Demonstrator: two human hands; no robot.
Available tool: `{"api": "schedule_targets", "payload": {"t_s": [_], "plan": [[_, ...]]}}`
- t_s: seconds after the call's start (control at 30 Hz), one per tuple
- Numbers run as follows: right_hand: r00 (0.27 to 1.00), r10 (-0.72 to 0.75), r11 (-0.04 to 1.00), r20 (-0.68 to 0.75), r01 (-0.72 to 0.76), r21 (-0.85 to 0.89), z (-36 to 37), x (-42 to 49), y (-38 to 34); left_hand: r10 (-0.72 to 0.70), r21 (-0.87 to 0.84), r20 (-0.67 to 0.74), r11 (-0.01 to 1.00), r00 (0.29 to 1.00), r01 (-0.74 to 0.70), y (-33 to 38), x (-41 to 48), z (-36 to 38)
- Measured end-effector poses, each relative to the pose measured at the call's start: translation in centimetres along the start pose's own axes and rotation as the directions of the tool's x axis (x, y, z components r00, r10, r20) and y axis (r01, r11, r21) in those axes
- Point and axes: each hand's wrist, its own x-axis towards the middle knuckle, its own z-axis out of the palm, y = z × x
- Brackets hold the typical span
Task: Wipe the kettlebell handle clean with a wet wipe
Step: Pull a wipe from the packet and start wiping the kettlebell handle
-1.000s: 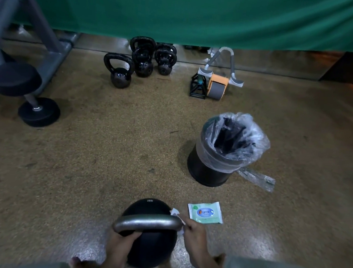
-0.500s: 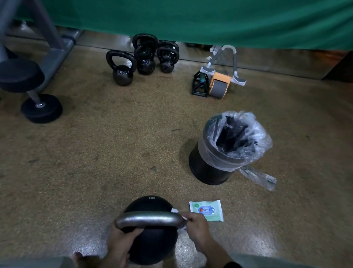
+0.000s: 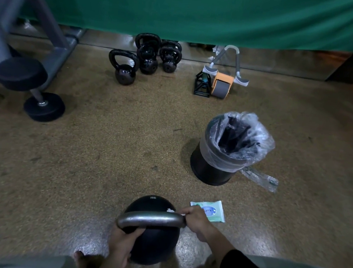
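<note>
A large black kettlebell (image 3: 151, 245) stands on the floor right in front of me, its grey metal handle (image 3: 151, 218) running left to right across the top. My left hand (image 3: 122, 243) grips the left end of the handle from below. My right hand (image 3: 198, 220) is closed around the right end of the handle, pressing a white wet wipe (image 3: 171, 210) against it; only a small corner of the wipe shows. A green-and-white wet wipe pack (image 3: 212, 210) lies flat on the floor just right of the kettlebell, partly behind my right hand.
A black bin (image 3: 217, 165) lined with a clear plastic bag stands further off to the right. Several small black kettlebells (image 3: 125, 69) and an orange ab roller (image 3: 221, 84) sit by the green curtain (image 3: 203, 12). A dumbbell (image 3: 43, 106) leans on a grey machine frame at left.
My right hand has slid with the wipe toward the far side of the handle's right end, covering part of the wipe pack. The left hand keeps its hold.
</note>
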Motion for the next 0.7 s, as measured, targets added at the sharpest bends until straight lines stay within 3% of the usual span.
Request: {"api": "schedule_targets", "payload": {"t_s": [0.17,0.37,0.53,0.7], "plan": [[0.999,0.036,0.962,-0.010,-0.032,0.270,-1.1,-1.1,2.2,-0.009,0.008,0.024,1.000,1.000,0.009,0.3,0.0,0.0],[0.994,-0.030,0.993,-0.101,0.041,0.111,0.1,-0.4,0.4,-0.032,-0.012,0.071,0.999,0.997,0.033,0.9,-0.1,-0.1],[0.991,-0.009,0.971,-0.135,0.041,0.237,0.3,-1.5,2.5,-0.038,-0.020,0.047,0.999,0.998,0.039,1.0,-0.5,-0.3],[0.992,0.012,0.990,-0.125,0.006,0.139,0.3,-0.5,-0.4,-0.075,-0.042,0.066,0.996,0.995,0.078,1.8,-0.3,-0.4]]}}
